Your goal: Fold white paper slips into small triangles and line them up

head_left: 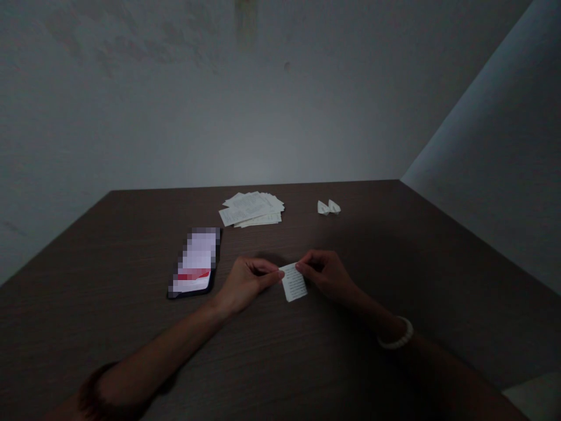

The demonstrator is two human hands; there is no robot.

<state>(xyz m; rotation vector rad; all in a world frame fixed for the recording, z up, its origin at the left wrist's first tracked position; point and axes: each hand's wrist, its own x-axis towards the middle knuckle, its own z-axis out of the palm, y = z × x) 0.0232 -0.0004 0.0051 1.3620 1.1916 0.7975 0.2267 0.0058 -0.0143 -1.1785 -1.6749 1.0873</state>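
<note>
Dim light, brown table (131, 251); its near edge is out of view. My left hand (243, 283) pinches the upper left corner of a small printed slip (295, 286) between thumb and forefinger. My right hand (328, 275), pale beaded bracelet (397, 335) at the wrist, pinches the upper right corner the same way. The slip sits between my hands, well in from the table's left and right edges, lines of print facing me, lower end free. Whether that end touches the tabletop, I cannot tell.

Toward the far edge, left of its middle: a loose fanned pile of slips (254, 207). Right of the pile, also near the far edge: a folded paper piece (328, 207), two points raised. Phone (193, 263), screen lit, lies just beyond my left hand, on the side of the table's left edge.

Risks, as I judge them: thin paper, so my hands pulling apart could tear the top edge. Uneven pressure from the two thumbs could skew a crease. My right hand shades the table beside it; poor light could hide a misaligned edge. A careless left knuckle could nudge the phone.
</note>
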